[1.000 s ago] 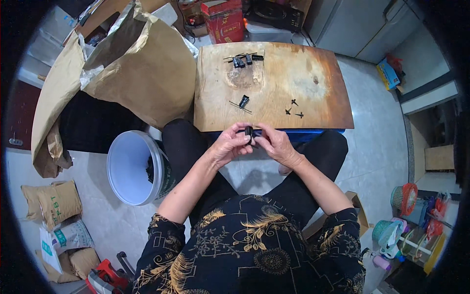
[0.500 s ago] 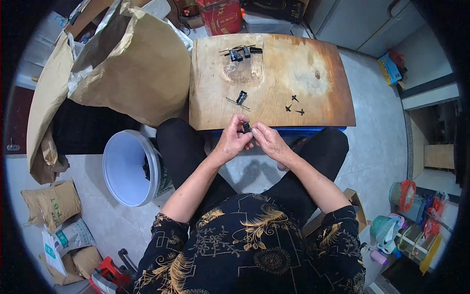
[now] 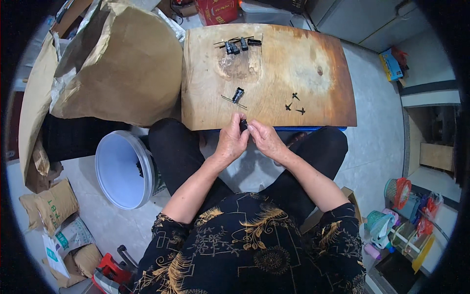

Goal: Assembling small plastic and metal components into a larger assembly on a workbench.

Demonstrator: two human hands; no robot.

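Just off the near edge of the wooden board (image 3: 274, 63), a small black plastic part (image 3: 243, 125) is pinched between my two hands. My left hand (image 3: 231, 137) grips it from the left with the fingers curled. From the other side, my right hand (image 3: 265, 139) closes thumb and fingertips on its edge; the fingers hide much of the part. Beyond my hands lies one black plastic piece (image 3: 238, 95) with thin rods (image 3: 234, 102) beside it. Farther back is a cluster of similar black pieces (image 3: 232, 47) with rods. Several small black cross-shaped pieces (image 3: 295, 96) lie to the right.
A large brown paper sack (image 3: 117, 68) stands left of the board. A white bucket (image 3: 122, 171) with some black pieces inside is by my left knee. Filled sacks (image 3: 56, 203) and a red tool (image 3: 113, 274) are on the floor at left; baskets (image 3: 397, 192) stand at right.
The view has shifted slightly, moving the board a little up and left. Both hands still hold the small black part, with the fingers slightly rearranged and drawn closer around it.
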